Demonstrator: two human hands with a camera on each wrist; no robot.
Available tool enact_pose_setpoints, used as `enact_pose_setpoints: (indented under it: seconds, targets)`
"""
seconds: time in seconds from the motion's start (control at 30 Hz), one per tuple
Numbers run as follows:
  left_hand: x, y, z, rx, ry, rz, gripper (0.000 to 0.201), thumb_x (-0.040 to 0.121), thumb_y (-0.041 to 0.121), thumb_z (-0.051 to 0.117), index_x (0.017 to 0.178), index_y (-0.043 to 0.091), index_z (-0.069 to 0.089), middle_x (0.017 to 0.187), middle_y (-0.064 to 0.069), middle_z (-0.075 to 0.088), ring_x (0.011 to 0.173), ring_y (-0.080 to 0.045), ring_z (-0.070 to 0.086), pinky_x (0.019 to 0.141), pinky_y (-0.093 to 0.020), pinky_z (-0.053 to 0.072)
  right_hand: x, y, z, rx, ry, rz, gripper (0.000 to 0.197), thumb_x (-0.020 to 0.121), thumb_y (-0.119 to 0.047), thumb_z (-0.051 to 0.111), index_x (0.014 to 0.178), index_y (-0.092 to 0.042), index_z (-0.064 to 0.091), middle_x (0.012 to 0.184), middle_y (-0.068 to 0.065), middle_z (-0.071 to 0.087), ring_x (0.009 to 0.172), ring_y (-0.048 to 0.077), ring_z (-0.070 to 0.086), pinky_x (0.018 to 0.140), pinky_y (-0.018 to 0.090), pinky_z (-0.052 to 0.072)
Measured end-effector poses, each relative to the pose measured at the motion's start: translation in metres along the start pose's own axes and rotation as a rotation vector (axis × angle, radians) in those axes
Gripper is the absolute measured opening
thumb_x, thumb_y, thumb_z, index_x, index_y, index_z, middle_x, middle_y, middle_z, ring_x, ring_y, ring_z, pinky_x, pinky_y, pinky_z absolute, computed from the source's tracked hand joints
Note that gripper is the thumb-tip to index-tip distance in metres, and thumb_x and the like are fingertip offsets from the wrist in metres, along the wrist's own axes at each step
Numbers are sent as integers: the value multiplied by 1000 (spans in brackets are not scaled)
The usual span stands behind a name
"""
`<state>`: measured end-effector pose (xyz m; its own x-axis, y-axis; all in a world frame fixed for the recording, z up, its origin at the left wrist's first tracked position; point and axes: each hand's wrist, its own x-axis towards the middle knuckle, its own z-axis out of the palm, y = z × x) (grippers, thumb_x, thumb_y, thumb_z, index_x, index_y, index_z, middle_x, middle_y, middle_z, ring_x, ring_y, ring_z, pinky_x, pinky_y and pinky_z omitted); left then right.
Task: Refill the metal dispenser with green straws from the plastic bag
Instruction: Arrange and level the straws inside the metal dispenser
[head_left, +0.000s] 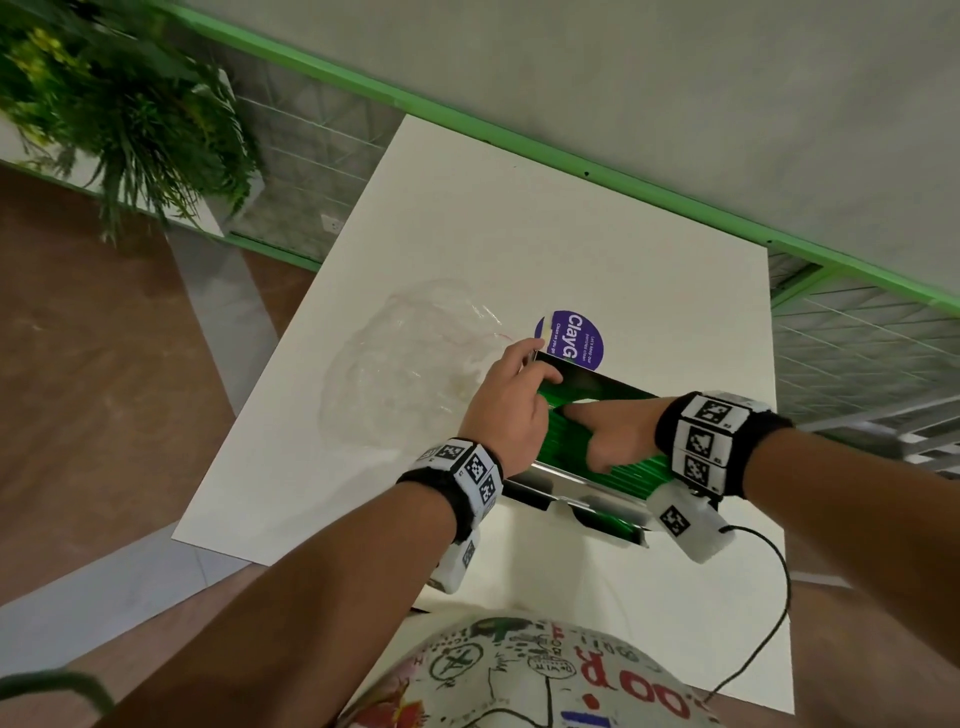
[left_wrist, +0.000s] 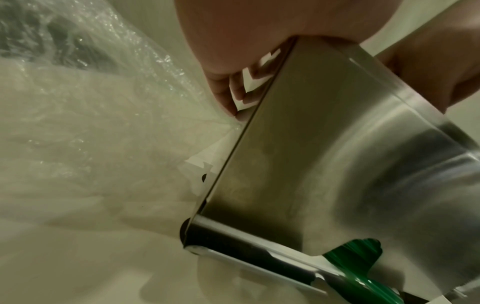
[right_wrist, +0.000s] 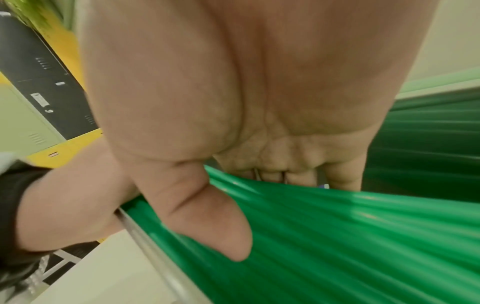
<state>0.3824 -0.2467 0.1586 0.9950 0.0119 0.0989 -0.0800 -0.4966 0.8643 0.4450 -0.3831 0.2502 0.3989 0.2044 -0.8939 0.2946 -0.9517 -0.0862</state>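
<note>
Head view, centre right: left hand (head_left: 511, 400) grips the metal dispenser's (head_left: 582, 496) upper-left end on the white worktop (head_left: 519, 234), right hand (head_left: 613, 434) presses flat, fingers straight, on green straws (head_left: 644, 470) inside, plastic bag (head_left: 410, 364) empty at left.

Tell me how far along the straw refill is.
Done: the bag lies flat and looks empty; the straws fill the dispenser. In hand: the left hand grips its end while the right hand presses the straws level. Left: closing its lid.
</note>
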Motion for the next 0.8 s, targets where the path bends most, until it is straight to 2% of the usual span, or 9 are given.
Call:
enact_pose_setpoints:
  seconds: [0.1, 0.17, 0.23, 0.33, 0.4, 0.47, 0.53, 0.63, 0.8]
  targets:
    - [0, 1, -1, 2, -9, -7, 34, 92, -2, 46, 114, 15, 66, 154, -1, 39, 140, -17, 42, 112, -33, 44, -3, 9, 6, 106, 48, -2, 91, 80, -8, 62, 157, -11, 14, 120, 3, 56, 101, 14, 59, 79, 26, 54]
    - [0, 2, -1, 8, -9, -13, 37, 91, -3, 47, 118, 17, 65, 154, 0, 39, 139, -16, 43, 110, -31, 46, -1, 14, 7, 208, 144, 15, 95, 76, -10, 62, 157, -12, 13, 134, 12, 51, 105, 18, 61, 84, 34, 58]
    - [1, 3, 0, 9, -3, -21, 41, 91, -3, 47, 123, 17, 62, 153, 2, 39, 137, -15, 45, 108, -30, 47, 1, 15, 8, 261, 180, 34, 96, 73, -10, 62, 157, -12, 15, 141, 15, 47, 106, 21, 60, 87, 37, 58]
    - [1, 3, 0, 5, 5, -19, 43, 91, -4, 47, 126, 17, 61, 152, 3, 39, 135, -14, 47, 107, -30, 48, 6, 14, 8, 251, 155, 73, 97, 67, -12, 61, 155, -11, 20, 129, 15, 53, 100, 21, 61, 79, 37, 59]
    - [1, 2, 0, 8, 8, -16, 44, 91, -4, 47, 128, 16, 59, 151, 3, 39, 134, -14, 48, 107, -30, 48, 9, 10, 7, 206, 135, 108, 91, 69, -14, 63, 151, -9, 25, 117, 12, 54, 97, 21, 58, 68, 31, 53]
    - [0, 3, 0, 13, 7, -19, 46, 90, -4, 47, 130, 16, 57, 151, 3, 39, 134, -14, 47, 108, -28, 47, 13, 7, 5, 170, 119, 146, 84, 70, -15, 65, 147, -8, 30, 110, 9, 52, 98, 23, 54, 64, 27, 44]
    - [0, 3, -1, 15, 7, -19, 48, 90, -4, 46, 131, 16, 56, 151, 3, 39, 134, -14, 46, 109, -27, 45, 19, 5, 4, 140, 107, 180, 82, 71, -15, 66, 144, -8, 32, 111, 9, 51, 103, 25, 52, 71, 29, 46]
    - [-1, 3, -1, 18, 10, -12, 47, 90, -4, 46, 132, 15, 56, 152, 2, 40, 135, -14, 46, 109, -26, 45, 24, 6, 3, 80, 72, 206, 89, 67, -19, 66, 147, -12, 28, 118, 11, 51, 113, 29, 51, 92, 38, 50]
    - [-1, 2, -1, 19, 5, -13, 45, 92, -2, 47, 133, 15, 56, 152, 3, 39, 135, -14, 46, 107, -28, 48, 30, 6, -2, -44, 69, 222, 74, 65, -24, 67, 135, -10, 46, 121, 11, 54, 114, 29, 52, 96, 39, 49]
